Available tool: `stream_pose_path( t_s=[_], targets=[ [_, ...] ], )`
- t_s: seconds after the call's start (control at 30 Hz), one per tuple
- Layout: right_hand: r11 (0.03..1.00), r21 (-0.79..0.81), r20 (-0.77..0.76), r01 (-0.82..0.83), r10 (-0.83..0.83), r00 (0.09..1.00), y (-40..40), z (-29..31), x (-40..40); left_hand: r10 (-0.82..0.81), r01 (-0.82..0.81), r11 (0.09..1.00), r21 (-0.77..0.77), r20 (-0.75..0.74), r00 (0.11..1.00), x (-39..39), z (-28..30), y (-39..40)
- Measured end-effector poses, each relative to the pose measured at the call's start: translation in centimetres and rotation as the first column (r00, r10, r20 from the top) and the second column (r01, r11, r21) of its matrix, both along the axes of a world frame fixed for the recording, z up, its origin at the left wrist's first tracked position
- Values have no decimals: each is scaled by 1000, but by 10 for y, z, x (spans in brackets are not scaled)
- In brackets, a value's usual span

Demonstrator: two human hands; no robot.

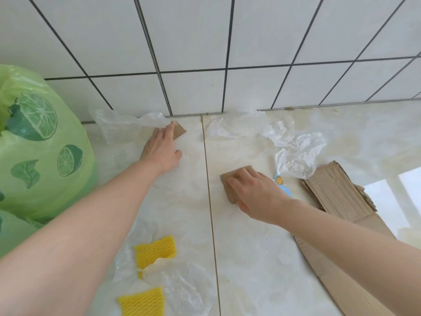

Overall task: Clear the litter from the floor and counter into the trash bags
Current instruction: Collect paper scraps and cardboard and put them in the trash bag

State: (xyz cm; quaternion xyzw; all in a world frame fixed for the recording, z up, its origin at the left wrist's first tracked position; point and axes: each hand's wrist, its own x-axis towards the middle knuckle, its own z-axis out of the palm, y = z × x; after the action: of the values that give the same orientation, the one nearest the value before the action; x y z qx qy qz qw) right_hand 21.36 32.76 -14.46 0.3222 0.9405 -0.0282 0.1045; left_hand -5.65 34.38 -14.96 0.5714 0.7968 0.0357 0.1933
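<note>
Head view: L hand (162,148) flat, fingers straight on small cardboard scrap (179,131) by wall. R hand (257,193) curls on cardboard piece (229,187) mid-floor (250,258), long axis near-far. Green trash bag (43,142) at left.

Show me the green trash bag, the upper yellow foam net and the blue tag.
green trash bag (45,160), head view, printed side
upper yellow foam net (155,251), head view, middle of mesh
blue tag (279,180), head view, round end

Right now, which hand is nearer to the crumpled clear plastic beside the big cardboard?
Right. The right hand lies just left of the crumpled plastic; the left hand is farther left, near the wall.
</note>
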Motion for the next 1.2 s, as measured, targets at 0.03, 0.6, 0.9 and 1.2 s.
stream_pose_path(
  t_s=[0.03,0.6,0.9,1.2],
  targets=[
    [1000,0,-4,-3,3,1000,0,0,0,30,-30,999,-33,-7,1000,-2,-1,7],
    [998,-67,-6,6,-6,1000,-11,6,6,-153,156,980,122,-34,988,57,2,-70],
    [981,-130,29,144,-141,990,-29,14,-11,-111,96,990,101,160,981,75,12,-106],
    [833,-491,-468,256,-500,729,-46,48,-6,107,-135,988,73,303,947,84,50,-100]
  ],
)
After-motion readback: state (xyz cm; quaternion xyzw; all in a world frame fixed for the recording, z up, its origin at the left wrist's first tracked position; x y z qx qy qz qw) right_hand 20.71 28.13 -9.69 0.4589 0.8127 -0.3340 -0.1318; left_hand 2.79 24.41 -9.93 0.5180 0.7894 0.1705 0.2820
